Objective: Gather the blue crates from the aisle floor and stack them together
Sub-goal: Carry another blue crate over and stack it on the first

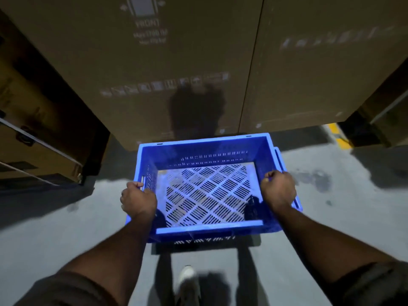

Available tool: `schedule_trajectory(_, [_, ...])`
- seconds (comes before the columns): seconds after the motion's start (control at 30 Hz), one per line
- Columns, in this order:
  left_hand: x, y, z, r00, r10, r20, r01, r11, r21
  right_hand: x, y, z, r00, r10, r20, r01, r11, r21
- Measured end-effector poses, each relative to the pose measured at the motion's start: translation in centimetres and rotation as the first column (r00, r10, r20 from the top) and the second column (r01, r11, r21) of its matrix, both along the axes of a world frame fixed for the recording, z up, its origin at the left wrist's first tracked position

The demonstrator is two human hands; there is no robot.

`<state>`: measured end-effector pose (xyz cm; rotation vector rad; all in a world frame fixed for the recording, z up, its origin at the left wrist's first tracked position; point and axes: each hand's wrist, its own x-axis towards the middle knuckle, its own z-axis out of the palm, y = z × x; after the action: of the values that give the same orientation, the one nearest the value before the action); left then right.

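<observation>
The blue crate (209, 186) was held clear of the grey aisle floor (331, 217), level and empty, at the centre of the view just in front of the person's body. The left hand (138, 199) was closed around the rim at the crate's 9 o'clock side, beside the handle slot, and the right hand (278, 189) was fisted over the rim at 3 o'clock.

At 12 o'clock, just beyond the far wall of the crate, stood tall cardboard boxes (176, 62); more cartons (33, 129) crowded the 9 to 10 o'clock side. A shoe (187, 276) showed at 6 o'clock, mid-stride by the look of the blur.

No other crate or stack was in view. The likely trouble was the crate's far edge bumping the boxes ahead if the person walked on without turning. The dim light could also hide anything lying on the floor underfoot, and the crate blocked the view directly below it.
</observation>
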<state>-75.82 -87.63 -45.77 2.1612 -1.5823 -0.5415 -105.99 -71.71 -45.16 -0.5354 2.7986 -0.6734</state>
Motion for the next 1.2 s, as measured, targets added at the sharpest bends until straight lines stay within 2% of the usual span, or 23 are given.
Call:
schedule_trajectory(0.13, [-1.4, -3.0, -2.4, 1.000, 0.021, 0.007, -0.021, 0.999, -0.037, -2.0, -3.4, -2.3, 0.997, 0.059, -0.053, -0.061, 0.998, -0.031])
schedule_trajectory(0.27, [-2.8, -4.6, -4.7, 0.999, -0.049, 0.010, 0.050, 0.993, -0.105, -3.6, -5.6, -4.6, 0.995, 0.048, -0.091, -0.052, 0.998, -0.039])
schedule_trajectory(0.37, [-4.3, -4.1, -6.4, 0.987, -0.076, 0.141, 0.092, 0.989, -0.114, -4.2, -5.4, -6.6, 0.988, 0.081, -0.135, -0.084, 0.996, -0.022])
schedule_trajectory(0.43, [-5.1, -3.9, -7.1, 0.966, -0.090, 0.241, 0.110, 0.992, -0.067, -3.7, -5.2, -7.7, 0.982, 0.117, -0.150, -0.120, 0.993, -0.011])
schedule_trajectory(0.5, [-5.7, -3.9, -6.8, 0.961, -0.104, 0.256, 0.115, 0.993, -0.031, -2.0, -5.2, -8.2, 0.969, 0.155, -0.195, -0.163, 0.986, -0.026])
schedule_trajectory(0.57, [-6.9, -2.9, -6.5, 0.948, -0.174, 0.267, 0.206, 0.974, -0.099, 0.9, -5.2, -8.0, 0.930, 0.236, -0.281, -0.260, 0.964, -0.051])
schedule_trajectory(0.63, [-9.1, 0.1, -6.6, 0.911, -0.338, 0.235, 0.376, 0.916, -0.140, 4.8, -5.0, -7.7, 0.900, 0.347, -0.264, -0.381, 0.920, -0.088])
schedule_trajectory(0.7, [-11.7, 4.5, -7.3, 0.866, -0.469, 0.170, 0.486, 0.871, -0.073, 8.1, -4.1, -7.7, 0.858, 0.449, -0.251, -0.479, 0.875, -0.073])
schedule_trajectory(0.73, [-12.5, 6.3, -7.7, 0.843, -0.500, 0.198, 0.519, 0.853, -0.051, 9.0, -3.5, -7.8, 0.834, 0.477, -0.275, -0.510, 0.858, -0.059])
schedule_trajectory(0.83, [-13.1, 8.1, -8.1, 0.807, -0.485, 0.336, 0.548, 0.828, -0.121, 9.0, -2.0, -8.6, 0.687, 0.593, -0.420, -0.615, 0.782, 0.097])
schedule_trajectory(0.93, [-12.9, 8.1, -8.0, 0.775, -0.505, 0.379, 0.575, 0.812, -0.094, 7.6, -1.1, -9.1, 0.560, 0.621, -0.549, -0.628, 0.750, 0.208])
schedule_trajectory(1.07, [-13.5, 8.6, -8.1, 0.697, -0.539, 0.472, 0.628, 0.777, -0.041, 7.2, -0.7, -9.1, 0.538, 0.645, -0.542, -0.652, 0.727, 0.217])
schedule_trajectory(1.2, [-14.5, 8.9, -7.8, 0.633, -0.574, 0.520, 0.658, 0.753, 0.030, 6.1, -0.4, -9.2, 0.531, 0.620, -0.578, -0.627, 0.746, 0.225])
